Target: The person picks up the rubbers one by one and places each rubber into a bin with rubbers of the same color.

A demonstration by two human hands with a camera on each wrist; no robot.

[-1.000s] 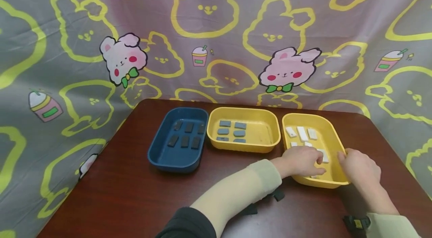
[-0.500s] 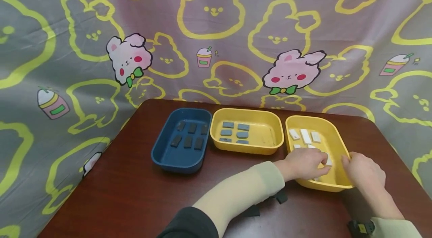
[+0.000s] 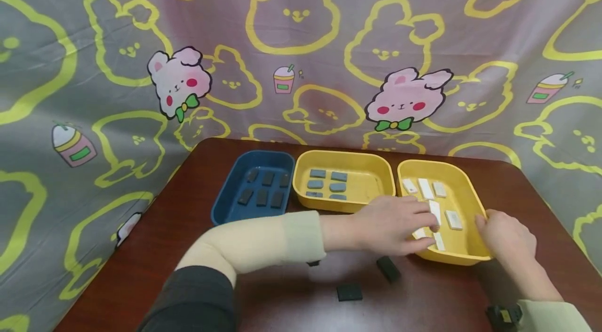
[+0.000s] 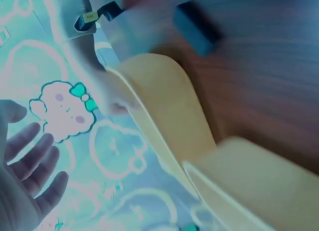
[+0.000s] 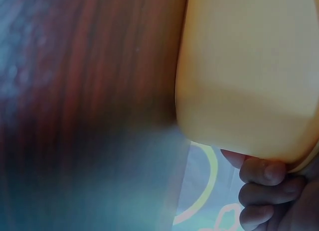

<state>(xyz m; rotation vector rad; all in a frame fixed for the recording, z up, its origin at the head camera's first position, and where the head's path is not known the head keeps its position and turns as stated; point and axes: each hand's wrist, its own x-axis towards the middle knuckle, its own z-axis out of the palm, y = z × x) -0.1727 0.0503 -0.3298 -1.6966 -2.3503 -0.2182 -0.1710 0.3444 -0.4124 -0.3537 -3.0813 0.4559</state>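
My left hand hovers over the left side of the right-hand yellow tray. In the left wrist view its fingers are spread and loosely bent, with nothing between them. Inside that tray lie several white rectangular blocks; some are partly hidden by the left fingers. At the tray's right rim, my right hand grips the edge. The right wrist view shows its curled fingers against the tray's outer wall.
A second yellow tray with several blue-grey blocks stands in the middle. Left of it is a dark blue tray holding several dark blocks. Loose black blocks lie on the brown table in front. Patterned cloth hangs behind.
My left hand has drawn back leftward from inside the right tray and its fingers have spread, uncovering more white blocks. My right hand keeps its grip on the rim.
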